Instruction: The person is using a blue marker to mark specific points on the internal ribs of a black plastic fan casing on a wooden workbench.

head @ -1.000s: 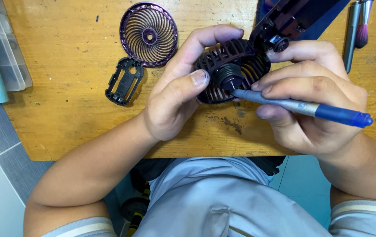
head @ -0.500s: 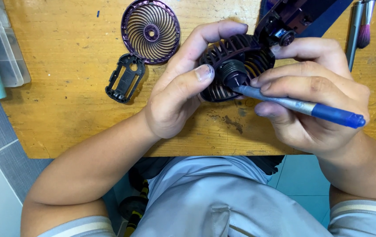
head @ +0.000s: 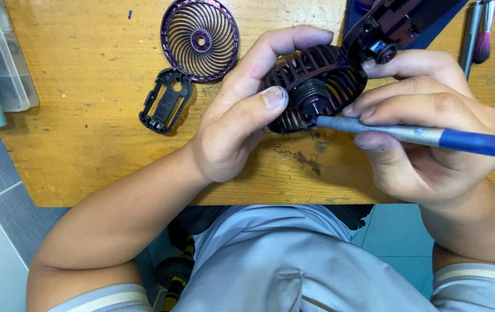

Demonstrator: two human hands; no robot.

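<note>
Fingers (head: 270,101) of the left hand (head: 236,127) are pinching the dark ribbed fan housing (head: 317,86), thumb pressing on its near face beside the motor hub (head: 311,97) and forefinger curling over its far rim. The housing is being held just above the wooden bench (head: 85,150), tilted toward the camera, with its purple handle body (head: 398,20) running off toward the top edge.

The right hand (head: 427,133) is closing around a screwdriver (head: 415,136), fingers clamping its grey shaft and blue grip, and is also steadying the housing's right edge with a fingertip. The tip is sitting at the lower edge of the hub.

I am judging the housing to be light, stiff moulded plastic; its thin ribs look liable to crack under squeezing, so the solid rim and the hub seem the safer places to hold, as the left hand is doing. The smooth plastic could slip under the tool's push.

Lying apart on the bench to the left are a round spiral grille (head: 200,40) and a small black frame piece (head: 165,101). Brushes (head: 479,32) are lying at the far right.
</note>
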